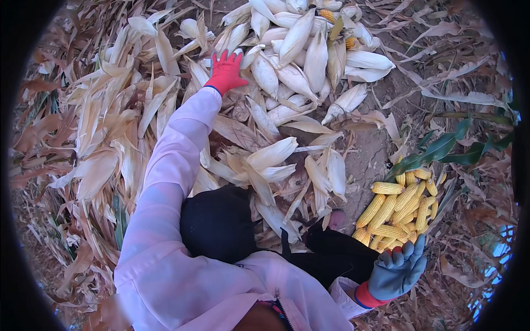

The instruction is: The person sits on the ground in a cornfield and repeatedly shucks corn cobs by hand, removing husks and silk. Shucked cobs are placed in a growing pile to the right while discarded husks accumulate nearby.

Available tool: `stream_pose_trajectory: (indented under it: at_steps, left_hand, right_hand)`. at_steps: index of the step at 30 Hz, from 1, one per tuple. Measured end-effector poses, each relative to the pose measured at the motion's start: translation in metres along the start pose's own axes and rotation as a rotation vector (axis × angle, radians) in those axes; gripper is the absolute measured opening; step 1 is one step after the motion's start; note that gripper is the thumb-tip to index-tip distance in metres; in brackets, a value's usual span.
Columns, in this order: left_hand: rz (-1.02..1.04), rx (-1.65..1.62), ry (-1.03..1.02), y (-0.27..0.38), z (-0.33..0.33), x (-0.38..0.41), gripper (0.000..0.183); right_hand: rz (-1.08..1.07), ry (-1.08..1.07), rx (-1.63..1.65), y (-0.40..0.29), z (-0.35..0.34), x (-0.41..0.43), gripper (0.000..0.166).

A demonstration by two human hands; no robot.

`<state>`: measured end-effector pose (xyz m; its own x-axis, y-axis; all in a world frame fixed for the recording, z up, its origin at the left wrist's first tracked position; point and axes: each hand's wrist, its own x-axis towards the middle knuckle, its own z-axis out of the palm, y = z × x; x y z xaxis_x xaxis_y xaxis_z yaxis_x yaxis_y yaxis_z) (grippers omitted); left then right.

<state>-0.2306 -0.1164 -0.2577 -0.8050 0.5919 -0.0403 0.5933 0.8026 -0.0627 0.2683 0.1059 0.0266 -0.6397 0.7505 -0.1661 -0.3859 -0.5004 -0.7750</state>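
Note:
My left hand (225, 73), in a red glove, reaches forward with its fingers spread and nothing visibly gripped. It is over the left edge of a pile of maize ears still in pale, dry husks (296, 78); whether the fingertips touch a husk is hard to tell. My right hand (396, 268) is beside my right knee, its grey-coated palm turned up. The fingers are a little curled, apart, and hold nothing. Just beyond them lies a heap of husked yellow corn cobs (393, 211) on the ground.
Stripped husks (99, 136) are piled thickly to the left. More loose husks (273, 161) lie before my dark-clad legs (217, 223). A green maize leaf (439, 151) reaches toward the cob heap from the right. Bare soil (364, 161) shows between the two heaps.

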Motion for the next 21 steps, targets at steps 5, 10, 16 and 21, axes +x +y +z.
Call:
stream_pose_trajectory:
  at_steps: [5,10,16,21]
  left_hand:
    - [0.023,0.042,-0.238,-0.02,0.046,-0.062,0.044]
    - [0.031,0.077,-0.296,-0.049,0.058,-0.157,0.031]
    - [-0.115,0.2,-0.507,-0.11,0.107,-0.253,0.031]
    - [-0.276,-0.383,-0.477,-0.096,0.061,-0.223,0.047]
  right_hand:
    - [0.033,-0.007,-0.028,0.016,0.007,0.01,0.055]
    - [0.061,-0.001,-0.036,0.025,0.01,0.017,0.062]
    - [0.066,-0.029,-0.015,0.022,0.007,0.014,0.064]
    - [0.065,-0.283,-0.105,0.017,-0.01,0.01,0.055]
